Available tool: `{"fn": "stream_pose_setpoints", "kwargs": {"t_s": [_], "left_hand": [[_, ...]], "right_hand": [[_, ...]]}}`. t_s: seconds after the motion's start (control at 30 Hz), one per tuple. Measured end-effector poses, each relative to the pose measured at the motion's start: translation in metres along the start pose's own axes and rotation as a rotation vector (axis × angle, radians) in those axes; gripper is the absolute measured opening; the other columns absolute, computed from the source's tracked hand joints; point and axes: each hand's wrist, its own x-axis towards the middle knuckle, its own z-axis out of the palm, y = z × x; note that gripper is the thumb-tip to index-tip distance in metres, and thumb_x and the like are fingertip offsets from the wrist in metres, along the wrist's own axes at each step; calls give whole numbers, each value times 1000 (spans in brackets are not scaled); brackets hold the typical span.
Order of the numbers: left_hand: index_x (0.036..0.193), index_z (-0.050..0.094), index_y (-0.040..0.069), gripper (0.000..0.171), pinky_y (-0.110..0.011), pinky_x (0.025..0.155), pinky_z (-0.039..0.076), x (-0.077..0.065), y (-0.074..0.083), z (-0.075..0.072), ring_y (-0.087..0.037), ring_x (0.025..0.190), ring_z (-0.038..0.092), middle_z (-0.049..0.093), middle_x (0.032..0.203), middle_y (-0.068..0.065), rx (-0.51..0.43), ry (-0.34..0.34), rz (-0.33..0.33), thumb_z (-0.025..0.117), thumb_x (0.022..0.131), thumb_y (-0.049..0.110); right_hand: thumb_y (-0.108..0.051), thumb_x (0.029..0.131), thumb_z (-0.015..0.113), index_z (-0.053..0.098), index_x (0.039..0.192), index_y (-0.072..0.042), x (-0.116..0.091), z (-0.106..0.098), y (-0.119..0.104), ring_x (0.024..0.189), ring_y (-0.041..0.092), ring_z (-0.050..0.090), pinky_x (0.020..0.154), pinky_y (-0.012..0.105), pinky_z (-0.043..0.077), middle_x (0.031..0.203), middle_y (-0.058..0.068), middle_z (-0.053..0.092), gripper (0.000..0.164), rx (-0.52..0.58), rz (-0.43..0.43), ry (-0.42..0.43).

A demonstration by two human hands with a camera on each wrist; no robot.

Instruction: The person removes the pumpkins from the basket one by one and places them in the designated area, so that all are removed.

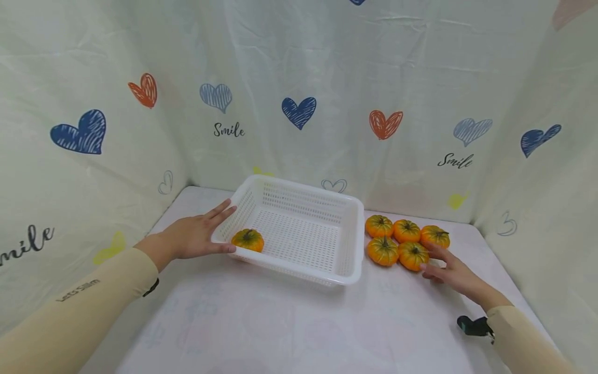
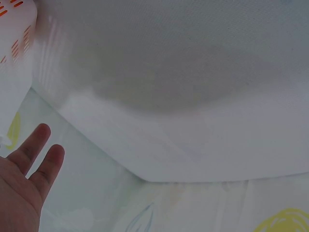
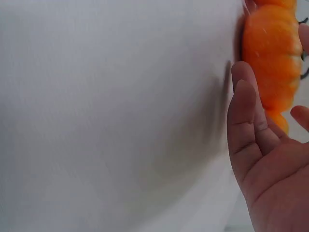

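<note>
A white perforated plastic basket [image 1: 299, 270] sits on the table, with one small orange-and-green pumpkin [image 1: 248, 240] in its near left corner. My left hand [image 1: 198, 235] is spread at the basket's left end, thumb by the front rim and fingers by the side rim. In the left wrist view, two of its fingers [image 2: 48, 169] stretch out straight. Several more pumpkins [image 1: 383, 251] lie in two rows right of the basket. Beside the nearest right one [image 1: 413, 256] is my right hand [image 1: 450, 270], fingers extended and slightly bent. Whether they touch it, I cannot tell.
A white cloth covers the table [image 1: 299, 332]. Behind and on both sides hangs a pale curtain [image 1: 327, 62] printed with hearts and the word Smile. The back row of pumpkins [image 1: 407, 230] lies near the table's far edge.
</note>
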Motion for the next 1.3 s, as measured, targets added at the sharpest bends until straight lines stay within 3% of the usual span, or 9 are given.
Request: {"fn": "stream_pose_setpoints", "kwargs": {"t_s": [0.17,0.4,0.67,0.9,1.0,1.17,1.3], "left_hand": [[161,16,14,106,-60,97,44,1,0,0,-45,128,50,6,167,-9,2,-2,-2,41,85,84],[161,16,15,107,-59,96,46,1,-1,0,-45,129,49,6,167,-9,-6,-2,5,41,84,84],[161,15,15,108,-59,97,45,0,-2,2,-44,129,49,5,167,-8,4,-8,-8,40,83,86],[161,17,15,107,-61,98,43,1,-1,3,-45,128,49,6,167,-8,8,-4,-5,41,84,84],[161,17,15,106,-61,98,43,1,-1,3,-45,129,49,6,167,-8,11,-3,-6,41,84,84],[161,17,15,105,-61,99,43,0,-2,3,-46,128,50,7,167,-8,7,3,-7,43,85,83],[161,17,15,106,-61,99,42,1,-2,3,-45,129,49,7,167,-8,1,2,-11,42,84,84]], "right_hand": [[-28,101,62,8,158,-2,-8,-22,-8,102,34,66,86,44,56,146,37,31,83,-72,-64,32],[-26,101,61,5,160,-6,-13,-43,-32,100,36,68,79,32,58,147,37,31,83,-105,-149,50],[-30,99,63,11,161,-15,8,-48,-92,111,45,60,88,56,53,150,29,36,83,-161,-238,55],[-24,98,65,14,161,-17,39,-39,-164,107,36,65,90,53,53,151,24,38,81,-165,-298,-42],[-29,98,66,16,161,-20,56,-30,-192,109,33,65,91,52,52,152,20,38,81,-154,-303,-76],[-34,96,67,20,160,-29,85,-5,-224,110,27,65,94,48,52,153,11,39,80,-95,-309,-123],[-30,97,67,22,159,-27,101,17,-241,109,27,65,95,47,51,152,12,40,77,-58,-318,-184]]}}
